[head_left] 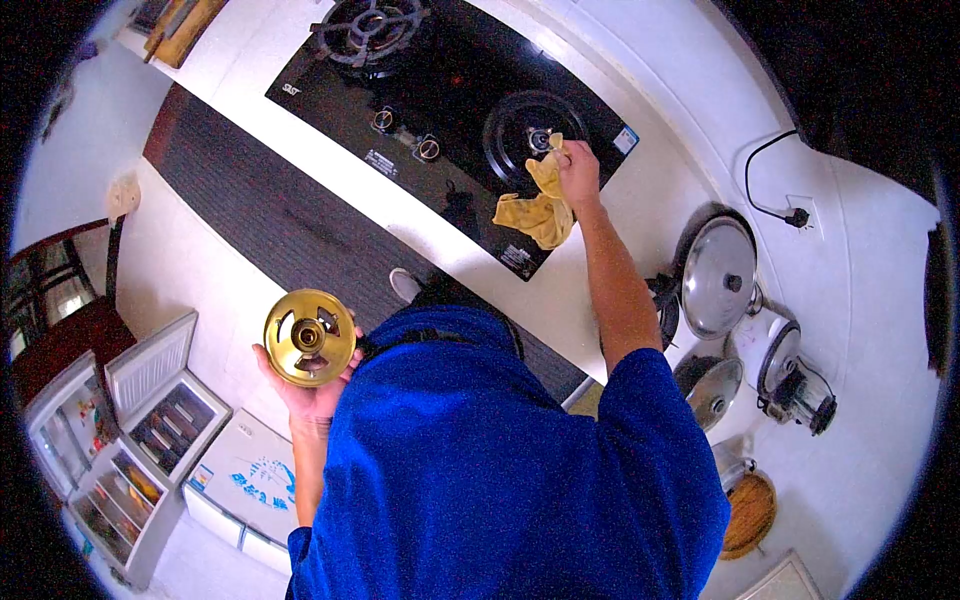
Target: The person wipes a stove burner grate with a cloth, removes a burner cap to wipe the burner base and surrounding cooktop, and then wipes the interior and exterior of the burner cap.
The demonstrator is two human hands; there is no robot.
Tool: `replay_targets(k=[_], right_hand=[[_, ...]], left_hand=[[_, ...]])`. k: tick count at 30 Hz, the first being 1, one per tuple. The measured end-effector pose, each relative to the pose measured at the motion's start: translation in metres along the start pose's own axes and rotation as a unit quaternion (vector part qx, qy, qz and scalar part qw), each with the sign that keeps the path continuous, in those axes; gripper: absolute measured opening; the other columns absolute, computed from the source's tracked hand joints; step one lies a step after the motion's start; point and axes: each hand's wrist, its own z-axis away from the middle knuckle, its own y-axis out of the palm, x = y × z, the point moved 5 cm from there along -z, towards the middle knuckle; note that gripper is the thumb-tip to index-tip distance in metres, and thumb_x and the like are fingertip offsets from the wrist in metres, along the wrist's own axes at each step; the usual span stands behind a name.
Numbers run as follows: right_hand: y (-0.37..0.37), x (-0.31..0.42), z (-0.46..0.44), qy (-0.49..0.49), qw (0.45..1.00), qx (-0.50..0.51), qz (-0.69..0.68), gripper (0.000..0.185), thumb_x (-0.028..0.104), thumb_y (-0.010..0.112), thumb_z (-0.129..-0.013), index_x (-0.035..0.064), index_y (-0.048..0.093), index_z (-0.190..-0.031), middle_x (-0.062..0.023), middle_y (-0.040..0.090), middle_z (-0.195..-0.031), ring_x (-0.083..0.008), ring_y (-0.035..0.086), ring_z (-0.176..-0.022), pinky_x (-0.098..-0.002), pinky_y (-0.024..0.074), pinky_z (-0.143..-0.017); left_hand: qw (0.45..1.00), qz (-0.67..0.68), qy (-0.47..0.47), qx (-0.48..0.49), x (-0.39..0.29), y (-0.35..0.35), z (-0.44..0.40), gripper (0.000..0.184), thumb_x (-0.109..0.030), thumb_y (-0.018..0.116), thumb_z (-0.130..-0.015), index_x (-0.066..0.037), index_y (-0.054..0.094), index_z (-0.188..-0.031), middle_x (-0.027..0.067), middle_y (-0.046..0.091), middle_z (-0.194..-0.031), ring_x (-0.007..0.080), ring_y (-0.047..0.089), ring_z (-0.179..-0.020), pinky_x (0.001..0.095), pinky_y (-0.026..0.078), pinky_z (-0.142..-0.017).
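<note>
My left hand (313, 403) holds a round brass gas burner cap (285, 357) from below, out over the floor side of the counter. Slots and a ring at the centre show on the cap's face. My right hand (579, 176) is closed on a crumpled yellow cloth (540, 217), which hangs over the near right corner of the black gas stove (440, 120). Just beyond the fingers lies the right burner (539, 138), with no grate on it. A black grate (370, 32) sits over the left burner.
Pot lids (720, 278) and pots line the counter on the right, beside a glass jug (806, 397) and a round wooden board (748, 514). A black plug (797, 217) is in the wall. An open refrigerator (150, 440) stands lower left. A dark mat (270, 215) runs along the counter.
</note>
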Motion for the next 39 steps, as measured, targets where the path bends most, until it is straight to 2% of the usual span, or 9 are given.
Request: replay_targets(k=[3,7,12,17,24,28,31,35,39], right_hand=[[-0.008,-0.006,-0.001,-0.034,0.993,0.023,0.110,0.022,0.007,0.068,-0.087,0.0007,0.067,-0.107,-0.0147,0.067,-0.092,-0.0308,0.067,-0.085,-0.0382,0.0537,-0.077],[-0.011,-0.037,-0.003,0.136,0.987,-0.026,-0.082,0.023,0.011,0.066,-0.083,0.0007,0.064,-0.104,-0.0199,0.064,-0.100,-0.0395,0.063,-0.097,-0.0453,0.0504,-0.085],[-0.004,0.012,0.004,-0.037,0.999,-0.001,0.017,0.030,-0.001,0.060,-0.085,0.0025,0.063,-0.115,-0.0141,0.064,-0.100,-0.0328,0.065,-0.093,-0.0399,0.0530,-0.082],[-0.004,0.016,0.007,0.008,0.996,0.072,0.052,0.032,-0.001,0.059,-0.082,0.0056,0.063,-0.114,-0.0174,0.060,-0.103,-0.0406,0.060,-0.098,-0.0465,0.0503,-0.084],[-0.025,-0.041,-0.013,0.030,0.991,-0.128,-0.032,0.025,0.005,0.064,-0.077,0.0071,0.068,-0.102,-0.0134,0.064,-0.102,-0.0346,0.062,-0.099,-0.0465,0.0493,-0.089],[-0.046,-0.009,-0.044,0.027,0.978,-0.120,0.167,0.030,0.006,0.064,-0.077,0.0052,0.066,-0.107,-0.0168,0.063,-0.105,-0.0367,0.061,-0.101,-0.0470,0.0491,-0.090],[-0.019,0.005,-0.076,-0.106,0.976,0.085,0.170,0.026,0.008,0.061,-0.081,0.0058,0.068,-0.106,-0.0173,0.063,-0.105,-0.0381,0.060,-0.103,-0.0461,0.0492,-0.093],[0.004,0.012,-0.080,-0.118,0.955,0.270,0.019,0.030,0.016,0.061,-0.085,0.0057,0.068,-0.113,-0.0165,0.064,-0.108,-0.0358,0.062,-0.103,-0.0454,0.0502,-0.092],[0.002,0.029,-0.085,-0.143,0.953,0.255,0.076,0.027,0.013,0.065,-0.082,0.0046,0.068,-0.108,-0.0167,0.064,-0.105,-0.0364,0.063,-0.100,-0.0458,0.0508,-0.091]], left_hand=[[1.000,0.009,0.007,-0.011,0.003,0.001,0.001,0.104,-0.089,0.038,-0.079,-0.009,0.041,-0.146,0.0244,0.054,-0.132,0.0379,0.058,-0.107,0.0459,0.051,-0.083],[0.999,0.032,0.015,-0.035,0.000,0.002,0.004,0.104,-0.089,0.039,-0.079,-0.010,0.040,-0.148,0.0243,0.053,-0.133,0.0383,0.058,-0.108,0.0462,0.051,-0.084],[0.999,0.038,0.005,-0.024,0.001,0.000,0.002,0.104,-0.089,0.038,-0.079,-0.012,0.041,-0.147,0.0241,0.053,-0.134,0.0386,0.059,-0.108,0.0454,0.052,-0.081],[0.999,0.040,0.006,-0.006,0.001,0.004,0.002,0.103,-0.087,0.043,-0.079,-0.011,0.040,-0.148,0.0243,0.054,-0.134,0.0385,0.058,-0.108,0.0456,0.051,-0.084],[0.997,0.052,0.006,-0.057,0.003,0.002,0.005,0.104,-0.089,0.038,-0.078,-0.012,0.042,-0.147,0.0244,0.054,-0.134,0.0382,0.059,-0.108,0.0450,0.051,-0.081],[0.996,0.047,0.004,-0.078,0.002,-0.002,0.005,0.106,-0.092,0.033,-0.078,-0.012,0.043,-0.146,0.0242,0.054,-0.134,0.0382,0.059,-0.108,0.0441,0.051,-0.078],[0.998,0.044,0.006,-0.042,0.002,-0.004,0.005,0.102,-0.087,0.039,-0.080,-0.012,0.039,-0.149,0.0245,0.052,-0.136,0.0379,0.058,-0.107,0.0461,0.052,-0.082],[0.997,0.053,0.022,-0.047,0.003,-0.005,0.005,0.102,-0.087,0.039,-0.081,-0.011,0.039,-0.149,0.0246,0.052,-0.136,0.0380,0.057,-0.108,0.0458,0.052,-0.082],[0.996,0.065,0.021,-0.052,0.004,-0.009,0.004,0.102,-0.086,0.040,-0.081,-0.011,0.039,-0.149,0.0251,0.052,-0.136,0.0380,0.056,-0.109,0.0461,0.052,-0.082]])
